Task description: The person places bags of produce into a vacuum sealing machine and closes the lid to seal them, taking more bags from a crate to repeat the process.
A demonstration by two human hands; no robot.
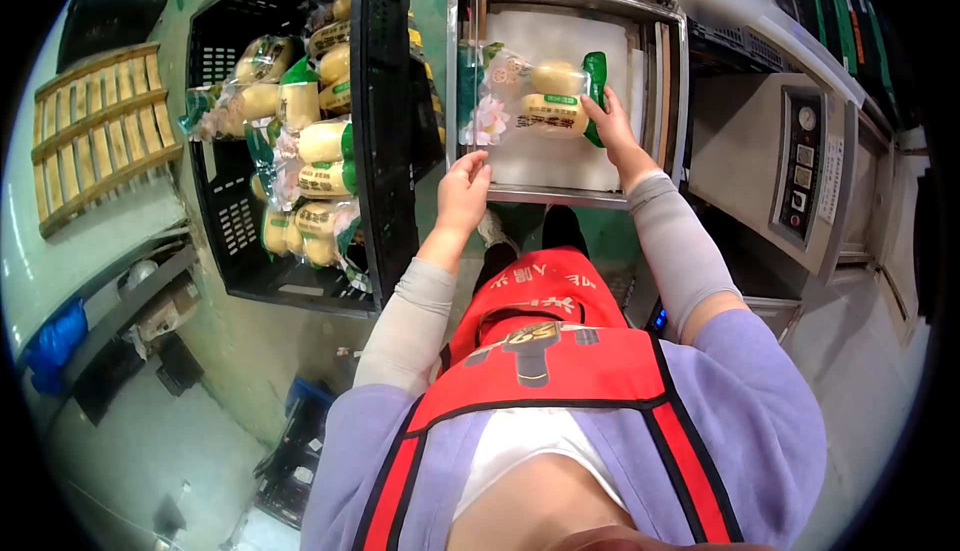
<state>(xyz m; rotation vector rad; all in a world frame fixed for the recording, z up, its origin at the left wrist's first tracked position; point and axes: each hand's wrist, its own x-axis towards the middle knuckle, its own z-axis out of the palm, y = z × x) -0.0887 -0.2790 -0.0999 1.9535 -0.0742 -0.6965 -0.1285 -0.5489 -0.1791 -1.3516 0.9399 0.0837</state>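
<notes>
A clear printed bag of pale, yellowish lotus root [555,116] lies flat in the metal-framed chamber of a machine [545,173]. The bag has a green end on the right and a pink flower print on the left. My right hand [615,126] grips it near the green end, thumb and fingers over the edge. My left hand [464,191] is at the chamber's front left corner, just below the bag's printed end. Its fingers are loosely bent, with the thumb slightly apart, and nothing shows in them.
To the left, a black crate [228,213] holds several similar bags. A control panel with a gauge [803,161] is on the machine part at right. A wooden pallet [105,131] lies at far left. Another black crate [290,461] is at lower left.
</notes>
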